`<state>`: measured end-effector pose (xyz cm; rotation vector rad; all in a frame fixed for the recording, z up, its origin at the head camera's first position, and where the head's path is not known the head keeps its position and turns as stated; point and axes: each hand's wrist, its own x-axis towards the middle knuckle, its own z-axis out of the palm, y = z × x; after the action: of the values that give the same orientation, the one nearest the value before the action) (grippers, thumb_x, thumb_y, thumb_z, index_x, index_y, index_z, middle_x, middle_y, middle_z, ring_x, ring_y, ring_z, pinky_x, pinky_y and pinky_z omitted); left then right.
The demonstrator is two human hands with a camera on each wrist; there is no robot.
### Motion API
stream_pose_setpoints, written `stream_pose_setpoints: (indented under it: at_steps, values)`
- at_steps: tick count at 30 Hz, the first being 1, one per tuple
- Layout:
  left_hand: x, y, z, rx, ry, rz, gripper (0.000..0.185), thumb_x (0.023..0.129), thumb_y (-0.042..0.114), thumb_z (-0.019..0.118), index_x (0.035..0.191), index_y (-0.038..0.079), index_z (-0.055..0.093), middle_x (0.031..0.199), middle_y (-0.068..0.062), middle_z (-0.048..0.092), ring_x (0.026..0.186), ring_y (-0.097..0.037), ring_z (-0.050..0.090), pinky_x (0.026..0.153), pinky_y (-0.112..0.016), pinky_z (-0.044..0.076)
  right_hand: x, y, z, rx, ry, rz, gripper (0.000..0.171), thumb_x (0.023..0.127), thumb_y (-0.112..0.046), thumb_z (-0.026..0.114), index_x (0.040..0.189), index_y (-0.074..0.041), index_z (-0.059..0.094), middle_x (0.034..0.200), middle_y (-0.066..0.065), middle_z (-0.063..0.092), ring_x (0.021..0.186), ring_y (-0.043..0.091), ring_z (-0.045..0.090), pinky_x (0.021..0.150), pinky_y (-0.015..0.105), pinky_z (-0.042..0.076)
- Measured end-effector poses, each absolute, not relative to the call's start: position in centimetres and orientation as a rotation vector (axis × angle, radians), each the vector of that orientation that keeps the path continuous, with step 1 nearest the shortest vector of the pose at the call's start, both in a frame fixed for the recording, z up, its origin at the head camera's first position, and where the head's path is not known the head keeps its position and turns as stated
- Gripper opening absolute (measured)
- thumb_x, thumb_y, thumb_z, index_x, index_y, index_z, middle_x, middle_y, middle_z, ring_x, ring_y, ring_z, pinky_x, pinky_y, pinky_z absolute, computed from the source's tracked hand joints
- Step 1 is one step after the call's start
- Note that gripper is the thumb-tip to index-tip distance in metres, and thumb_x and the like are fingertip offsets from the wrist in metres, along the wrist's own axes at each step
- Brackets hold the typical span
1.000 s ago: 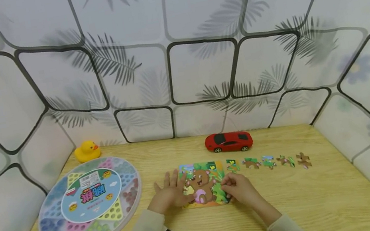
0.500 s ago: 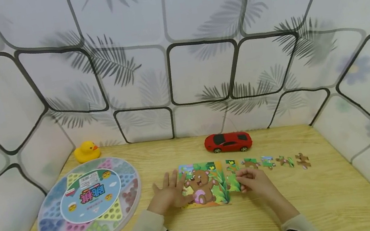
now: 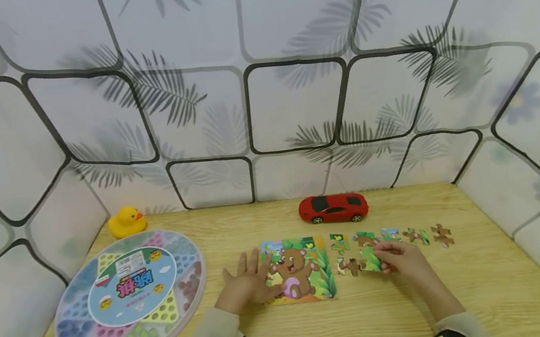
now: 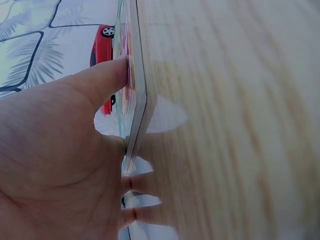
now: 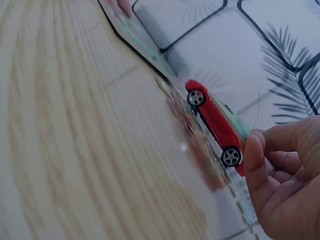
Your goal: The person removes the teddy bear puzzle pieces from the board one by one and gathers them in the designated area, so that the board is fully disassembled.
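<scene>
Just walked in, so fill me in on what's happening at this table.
A person is working on a bear jigsaw puzzle on a wooden table. The left hand lies flat on the puzzle's left edge. The right hand pinches a puzzle piece beside the puzzle, near a row of loose pieces.

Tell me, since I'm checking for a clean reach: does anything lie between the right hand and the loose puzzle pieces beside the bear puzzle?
Nothing visible does. The right hand already pinches a green puzzle piece, touching a brown piece. The other loose pieces lie just beyond it on bare table. The red toy car sits farther back.
</scene>
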<state>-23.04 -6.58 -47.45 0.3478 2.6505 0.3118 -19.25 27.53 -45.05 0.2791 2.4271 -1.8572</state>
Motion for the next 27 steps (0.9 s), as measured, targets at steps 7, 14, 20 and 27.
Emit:
stream_pose_setpoints:
  at_steps: [7,14,20,27]
  values:
    - [-22.8,-6.5,-47.2,0.349,2.647,0.319,0.09,0.085,0.073,0.041,0.154,0.026,0.008,0.159,-0.006,-0.008,0.143,-0.033,-0.01,0.101,-0.072,-0.003,-19.5,29.2,-45.9,0.338,2.453,-1.812,0.027,0.092,-0.007,0.062,0.111,0.011,0.06,0.08,-0.001,0.064,0.064,0.008,0.059,0.059,0.023,0.053]
    - [-22.7,-6.6,-46.9,0.346,2.648,0.315,0.09,0.085,0.073,0.04,0.154,0.026,0.008,0.159,-0.006,-0.007,0.144,-0.033,-0.009,0.1,-0.073,-0.003,-19.6,29.7,-46.3,0.359,2.449,-1.79,0.026,0.09,-0.006,0.063,0.109,0.012,0.062,0.078,0.0,0.062,0.062,0.008,0.057,0.058,0.023,0.053]
    - [-22.2,-6.6,-45.8,0.346,2.633,0.321,0.089,0.086,0.07,0.043,0.154,0.024,0.009,0.159,-0.008,-0.006,0.144,-0.034,-0.007,0.101,-0.073,-0.003,-20.0,29.5,-46.7,0.381,2.509,-1.718,0.022,0.09,-0.004,0.063,0.106,0.011,0.062,0.077,0.0,0.062,0.061,0.009,0.057,0.055,0.023,0.052]
    - [-22.0,-6.3,-44.9,0.322,2.617,0.32,0.086,0.088,0.067,0.044,0.154,0.023,0.01,0.159,-0.007,-0.006,0.144,-0.033,-0.008,0.102,-0.071,-0.002,-20.1,29.4,-47.1,0.414,2.548,-1.682,0.022,0.09,-0.004,0.062,0.106,0.011,0.061,0.078,0.003,0.062,0.059,0.011,0.057,0.054,0.025,0.052]
